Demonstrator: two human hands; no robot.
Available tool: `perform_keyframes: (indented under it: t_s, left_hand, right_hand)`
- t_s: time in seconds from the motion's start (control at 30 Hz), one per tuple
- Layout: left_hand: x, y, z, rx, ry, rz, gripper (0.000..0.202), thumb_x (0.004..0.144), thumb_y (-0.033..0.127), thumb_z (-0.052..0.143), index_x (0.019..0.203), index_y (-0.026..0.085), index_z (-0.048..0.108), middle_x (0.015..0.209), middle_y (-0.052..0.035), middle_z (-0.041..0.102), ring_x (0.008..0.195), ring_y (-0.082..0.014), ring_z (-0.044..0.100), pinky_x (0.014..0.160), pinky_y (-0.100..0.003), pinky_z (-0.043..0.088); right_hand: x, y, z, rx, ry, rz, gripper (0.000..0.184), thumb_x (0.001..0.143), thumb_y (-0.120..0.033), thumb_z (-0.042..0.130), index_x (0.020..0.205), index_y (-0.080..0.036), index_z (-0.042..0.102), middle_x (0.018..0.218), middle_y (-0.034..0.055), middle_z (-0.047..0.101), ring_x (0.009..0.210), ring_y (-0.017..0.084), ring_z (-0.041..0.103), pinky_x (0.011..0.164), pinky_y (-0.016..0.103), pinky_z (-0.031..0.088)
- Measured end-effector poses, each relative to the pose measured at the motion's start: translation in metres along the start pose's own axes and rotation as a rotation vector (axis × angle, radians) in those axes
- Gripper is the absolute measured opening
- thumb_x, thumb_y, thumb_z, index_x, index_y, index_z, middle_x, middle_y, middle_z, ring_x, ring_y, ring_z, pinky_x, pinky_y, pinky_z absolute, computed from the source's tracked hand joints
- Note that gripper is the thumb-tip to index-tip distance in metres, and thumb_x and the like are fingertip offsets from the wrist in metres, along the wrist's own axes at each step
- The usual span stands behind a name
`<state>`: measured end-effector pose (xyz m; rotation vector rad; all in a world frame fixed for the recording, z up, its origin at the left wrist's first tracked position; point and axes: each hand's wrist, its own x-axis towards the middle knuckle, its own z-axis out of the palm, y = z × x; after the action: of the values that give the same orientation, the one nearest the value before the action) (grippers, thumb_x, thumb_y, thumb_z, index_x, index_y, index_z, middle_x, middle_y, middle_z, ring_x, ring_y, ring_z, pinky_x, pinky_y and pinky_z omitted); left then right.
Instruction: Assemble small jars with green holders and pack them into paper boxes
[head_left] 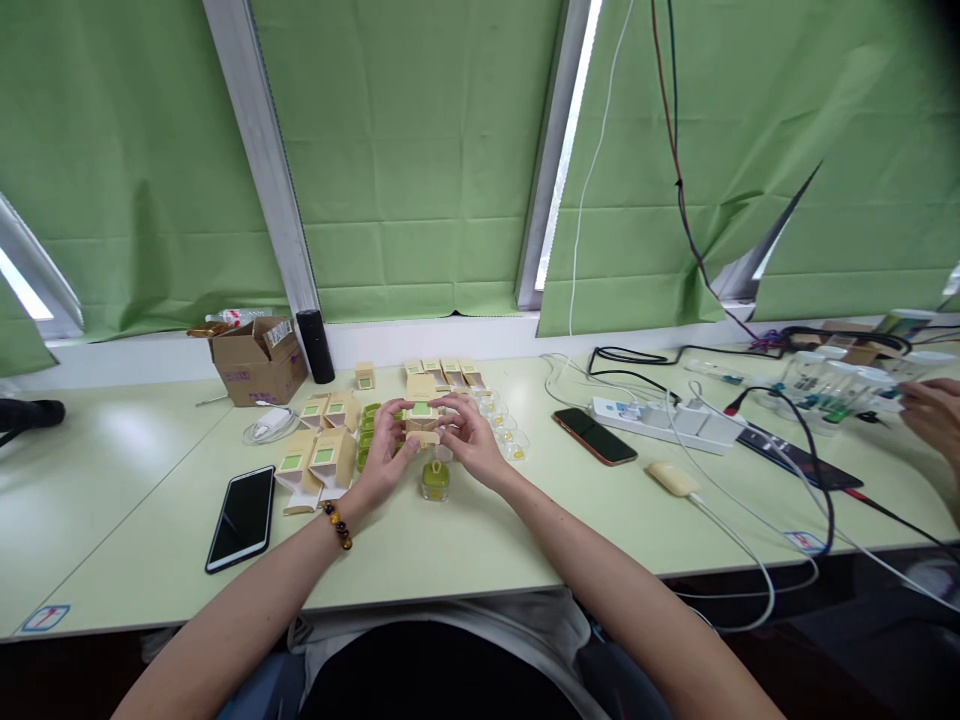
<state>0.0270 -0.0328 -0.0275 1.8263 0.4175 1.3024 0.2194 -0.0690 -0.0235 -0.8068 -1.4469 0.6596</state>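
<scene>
Between my two hands is a small cream box with a green window (pixel 421 412). My left hand (pixel 386 445) grips its left side, and my right hand (pixel 470 437) grips the right side; a flap at the near edge stands open under my thumbs. Just below them on the table stands a small green-lidded clear jar (pixel 435 482) with a loop on top. Green lids (pixel 367 435) lie in a row left of the hands, partly hidden by my left hand. Clear plastic cups (pixel 514 447) with yellow bits sit to the right. More cream boxes (pixel 322 462) with open flaps stand at the left.
A black phone (pixel 241 520) lies at the left, another phone (pixel 595 437) at the right. Behind are a cardboard box (pixel 259 365) and a black cylinder (pixel 315 347). A power strip (pixel 664 424) and cables spread rightward. Another person's hand (pixel 934 410) is near clear containers (pixel 836 385).
</scene>
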Motion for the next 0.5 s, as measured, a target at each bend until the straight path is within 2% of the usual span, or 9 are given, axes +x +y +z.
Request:
perform_keyframes:
  t_s: [0.23, 0.37, 0.5]
  left_hand:
    - [0.0007, 0.0037, 0.0022, -0.074, 0.039, -0.034, 0.041, 0.101, 0.049, 0.065, 0.131, 0.025, 0.051, 0.119, -0.0075, 0.059, 0.098, -0.0175, 0.064, 0.081, -0.029, 0.056]
    - [0.0016, 0.0060, 0.0036, -0.079, 0.061, -0.033, 0.038, 0.100, 0.048, 0.066, 0.127, 0.025, 0.053, 0.118, -0.0064, 0.059, 0.094, -0.0158, 0.062, 0.079, -0.027, 0.055]
    - [0.0015, 0.0051, 0.0036, -0.055, 0.072, -0.024, 0.034, 0.101, 0.045, 0.065, 0.126, 0.026, 0.053, 0.128, -0.0075, 0.055, 0.095, -0.0156, 0.063, 0.078, -0.027, 0.056]
  right_hand:
    - [-0.0033, -0.0028, -0.0003, 0.012, -0.055, -0.004, 0.045, 0.090, -0.055, 0.080, 0.128, -0.031, 0.071, 0.140, 0.0089, 0.042, 0.101, 0.017, 0.067, 0.097, 0.041, 0.063]
    - [-0.0040, -0.0039, -0.0004, 0.027, -0.074, -0.015, 0.045, 0.091, -0.055, 0.080, 0.128, -0.031, 0.072, 0.139, 0.0088, 0.041, 0.103, 0.018, 0.066, 0.097, 0.040, 0.061]
    - [-0.0041, -0.0034, 0.0005, 0.019, -0.073, -0.020, 0.046, 0.089, -0.054, 0.083, 0.128, -0.032, 0.072, 0.139, 0.0087, 0.041, 0.105, 0.019, 0.064, 0.096, 0.040, 0.060]
